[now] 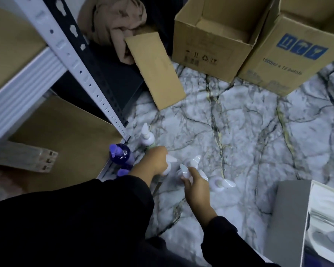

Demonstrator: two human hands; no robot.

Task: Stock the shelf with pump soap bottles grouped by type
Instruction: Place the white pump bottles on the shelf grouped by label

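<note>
Hands reach down to white plastic pump soap bottles standing on the grey marble floor point(239, 132). The left hand point(152, 162) grips the neck of one white bottle point(169, 164) under its pump. The right hand point(196, 186) curls round the pump of another white bottle point(185, 171). A third white bottle point(223, 184) stands just beside the right hand. One more white bottle point(147, 136) stands by the metal shelf post point(81, 74). A purple pump bottle point(121, 154) sits at the edge of the low brown shelf board point(66, 132). Two open cardboard boxes point(212, 47) stand farther back.
</note>
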